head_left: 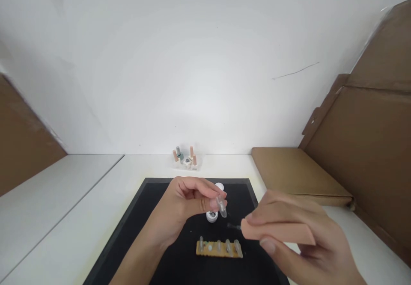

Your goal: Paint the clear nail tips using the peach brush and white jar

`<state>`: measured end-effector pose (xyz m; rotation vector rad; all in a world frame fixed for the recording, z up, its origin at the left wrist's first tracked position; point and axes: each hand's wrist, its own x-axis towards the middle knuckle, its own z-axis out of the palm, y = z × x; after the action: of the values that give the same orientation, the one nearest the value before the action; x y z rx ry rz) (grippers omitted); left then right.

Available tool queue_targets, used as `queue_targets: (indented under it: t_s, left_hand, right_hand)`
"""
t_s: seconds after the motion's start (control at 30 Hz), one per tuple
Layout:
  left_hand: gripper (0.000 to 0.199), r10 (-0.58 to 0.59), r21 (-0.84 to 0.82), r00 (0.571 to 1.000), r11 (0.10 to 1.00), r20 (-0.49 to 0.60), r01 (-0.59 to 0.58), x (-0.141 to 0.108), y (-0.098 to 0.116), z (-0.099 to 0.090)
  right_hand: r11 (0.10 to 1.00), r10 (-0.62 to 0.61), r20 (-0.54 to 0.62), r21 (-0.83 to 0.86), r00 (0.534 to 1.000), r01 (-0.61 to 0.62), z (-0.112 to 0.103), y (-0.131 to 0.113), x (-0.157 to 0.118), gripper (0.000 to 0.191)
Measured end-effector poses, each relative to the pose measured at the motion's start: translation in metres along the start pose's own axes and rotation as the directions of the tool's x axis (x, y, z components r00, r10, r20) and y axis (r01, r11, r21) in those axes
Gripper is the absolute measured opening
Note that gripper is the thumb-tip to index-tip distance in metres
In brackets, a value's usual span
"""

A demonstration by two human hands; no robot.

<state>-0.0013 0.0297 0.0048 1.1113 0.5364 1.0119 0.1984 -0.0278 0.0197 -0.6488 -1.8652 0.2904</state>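
My left hand (189, 203) pinches a clear nail tip (221, 206) between thumb and fingers, its pointed end aimed down. At the right, my right hand (298, 233) grips a peach-coloured brush cap (276, 231); its thin dark brush points left toward the nail tip, with a gap between them. Below them lies a yellow strip (218, 250) bearing several clear nail tips. A small white open jar (212, 217) sits behind and just below the held nail tip. A round white piece (219, 186) shows beyond my left fingers.
A black mat (180, 250) covers the middle of the white table (128, 178). At the back stands a clear tray (188, 167) with several small bottles. A flat cardboard box (298, 171) lies at the right, beside upright cardboard (375, 135); more cardboard (25, 139) stands left.
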Motion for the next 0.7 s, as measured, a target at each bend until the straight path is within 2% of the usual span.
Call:
queue_targets:
  t_s: [0.17, 0.3, 0.43, 0.6, 0.7]
  left_hand:
    - [0.01, -0.007, 0.009, 1.0, 1.0, 0.011, 0.007, 0.0, 0.001, -0.002]
    - [0.013, -0.015, 0.009, 1.0, 1.0, 0.014, 0.015, -0.001, 0.002, 0.0]
    - [0.012, -0.017, 0.033, 1.0, 0.999, 0.017, 0.016, -0.001, 0.003, 0.0]
    - [0.012, -0.014, 0.023, 1.0, 1.0, 0.019, 0.014, -0.001, 0.004, 0.001]
    - [0.012, -0.015, -0.001, 1.0, 1.0, 0.011, 0.016, -0.002, 0.006, 0.003]
  right_hand:
    - [0.995, -0.085, -0.025, -0.054, 0.996, 0.083, 0.0, 0.002, 0.002, 0.018]
    - [0.99, -0.083, 0.001, -0.112, 0.997, 0.082, 0.001, -0.001, 0.006, 0.022]
    - [0.991, -0.058, 0.014, -0.121, 0.998, 0.059, 0.003, -0.007, 0.009, 0.017]
    - [0.986, -0.124, -0.015, -0.118, 0.992, 0.121, 0.0, -0.008, 0.01, 0.017]
    - [0.984, -0.109, -0.011, -0.142, 0.994, 0.106, -0.002, -0.009, 0.011, 0.02]
